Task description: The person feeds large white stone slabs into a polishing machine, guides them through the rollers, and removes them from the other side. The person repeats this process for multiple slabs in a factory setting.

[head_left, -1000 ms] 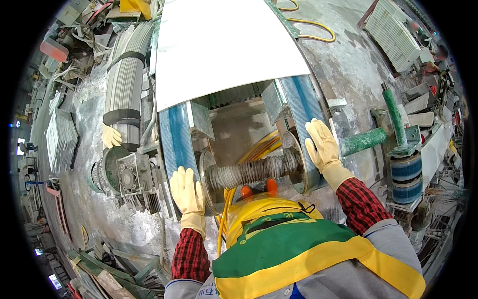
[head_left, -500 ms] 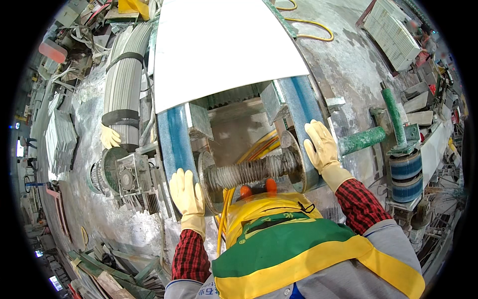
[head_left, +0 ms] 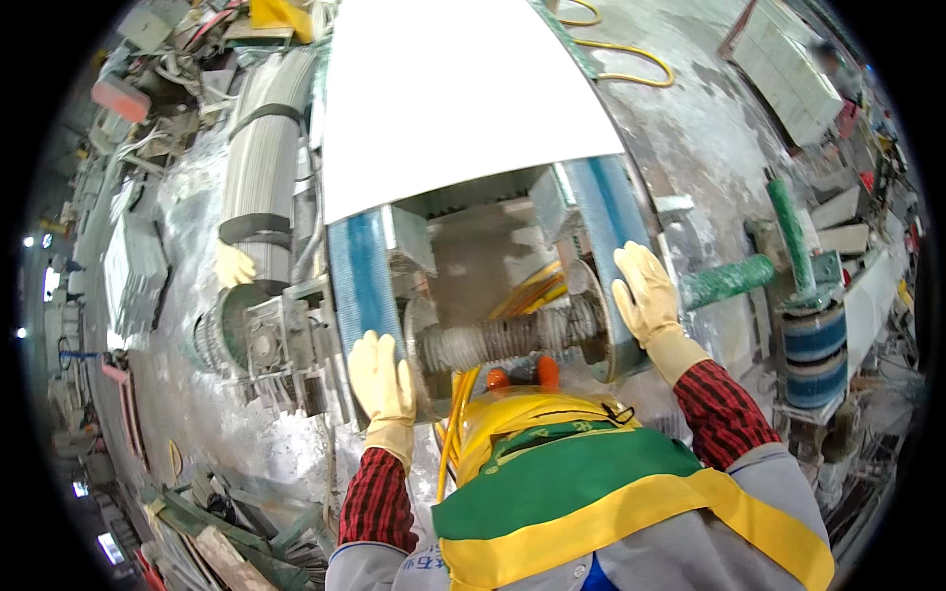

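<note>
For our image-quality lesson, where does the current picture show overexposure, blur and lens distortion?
Head view: the white slab is washed out, almost featureless; head view: the ridged roller looks smeared; head view: fisheye bending grows toward the black rim.

1. On the grey shirt (head_left: 379,569), at the chest on the person's left side, there is blue printed lettering (head_left: 426,561); it stands just beside the yellow border (head_left: 493,557) of the apron (head_left: 562,488).
2. Below this lettering are smaller blue marks, too small for reading.
3. On the green apron, near the upper fold, some yellowish marks (head_left: 583,428) are visible, but unreadable.
</note>
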Demonstrator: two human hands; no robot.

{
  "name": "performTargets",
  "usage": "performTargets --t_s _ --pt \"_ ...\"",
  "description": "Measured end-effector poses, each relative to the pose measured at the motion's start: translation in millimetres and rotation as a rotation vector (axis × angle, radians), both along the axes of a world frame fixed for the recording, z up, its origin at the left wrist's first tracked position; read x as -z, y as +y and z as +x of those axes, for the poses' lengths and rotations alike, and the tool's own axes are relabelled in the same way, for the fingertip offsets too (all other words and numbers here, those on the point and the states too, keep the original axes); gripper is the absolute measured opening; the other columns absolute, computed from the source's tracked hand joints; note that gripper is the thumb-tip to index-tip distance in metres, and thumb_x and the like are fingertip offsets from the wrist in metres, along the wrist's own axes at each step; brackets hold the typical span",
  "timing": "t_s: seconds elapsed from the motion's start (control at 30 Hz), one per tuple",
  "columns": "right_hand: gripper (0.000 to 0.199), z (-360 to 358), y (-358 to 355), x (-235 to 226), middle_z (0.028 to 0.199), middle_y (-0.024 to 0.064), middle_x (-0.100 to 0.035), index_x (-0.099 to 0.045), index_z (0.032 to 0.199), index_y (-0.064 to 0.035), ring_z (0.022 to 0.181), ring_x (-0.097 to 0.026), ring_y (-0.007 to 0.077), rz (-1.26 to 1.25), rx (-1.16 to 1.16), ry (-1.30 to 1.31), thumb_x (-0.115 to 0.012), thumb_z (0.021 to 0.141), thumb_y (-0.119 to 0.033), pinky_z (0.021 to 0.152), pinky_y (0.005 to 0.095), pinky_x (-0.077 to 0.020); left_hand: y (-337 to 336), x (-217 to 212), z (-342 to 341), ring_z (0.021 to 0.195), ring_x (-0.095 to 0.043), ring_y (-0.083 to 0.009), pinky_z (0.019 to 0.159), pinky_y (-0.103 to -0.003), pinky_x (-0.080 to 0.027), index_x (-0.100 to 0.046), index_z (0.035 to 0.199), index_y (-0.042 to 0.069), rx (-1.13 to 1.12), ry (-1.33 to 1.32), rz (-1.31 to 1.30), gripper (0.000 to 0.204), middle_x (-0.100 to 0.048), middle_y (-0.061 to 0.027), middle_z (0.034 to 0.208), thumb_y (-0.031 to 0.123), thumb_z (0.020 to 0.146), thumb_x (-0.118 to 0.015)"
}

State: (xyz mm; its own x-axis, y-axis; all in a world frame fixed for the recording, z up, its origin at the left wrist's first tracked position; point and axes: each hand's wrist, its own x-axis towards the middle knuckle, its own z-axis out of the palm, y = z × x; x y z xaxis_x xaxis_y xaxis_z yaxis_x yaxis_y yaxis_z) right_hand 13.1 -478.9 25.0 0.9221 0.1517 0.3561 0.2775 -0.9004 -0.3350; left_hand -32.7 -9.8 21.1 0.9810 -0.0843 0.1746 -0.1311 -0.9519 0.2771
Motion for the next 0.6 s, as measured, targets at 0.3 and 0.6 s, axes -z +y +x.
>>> performTargets --t_s 0.3,0.6 --pt "0.053 38.4 -7.7 10.9 0.151 0.0245 -0.059 -0.06 0.148 -0.0069 0.142 -0.052 0.0445 -0.067 -0.092 -0.031 -0.072 0.097 -0.016 0.124 0.0513 -0.0385 17.6 2.9 59.2 0.13 -0.054 -0.0458 0.115 -0.052 -0.042 -0.064 0.136 0.005 0.143 -0.177 0.027 0.048 -0.058 -0.0247 0.145 0.009 0.089 -0.074" --pt "0.053 60.6 -2.5 18.5 0.155 0.0227 -0.057 -0.06 0.15 -0.0094 0.146 -0.05 0.043 -0.062 -0.021 0.049 -0.069 0.098 -0.017 0.126 0.0496 -0.0371 8.5 6.1 78.8 0.137 -0.052 -0.0447 0.12 -0.052 -0.038 -0.061 0.139 0.004 0.104 -0.139 0.019 0.051 -0.058 -0.0232 0.149 0.009 0.09 -0.074"
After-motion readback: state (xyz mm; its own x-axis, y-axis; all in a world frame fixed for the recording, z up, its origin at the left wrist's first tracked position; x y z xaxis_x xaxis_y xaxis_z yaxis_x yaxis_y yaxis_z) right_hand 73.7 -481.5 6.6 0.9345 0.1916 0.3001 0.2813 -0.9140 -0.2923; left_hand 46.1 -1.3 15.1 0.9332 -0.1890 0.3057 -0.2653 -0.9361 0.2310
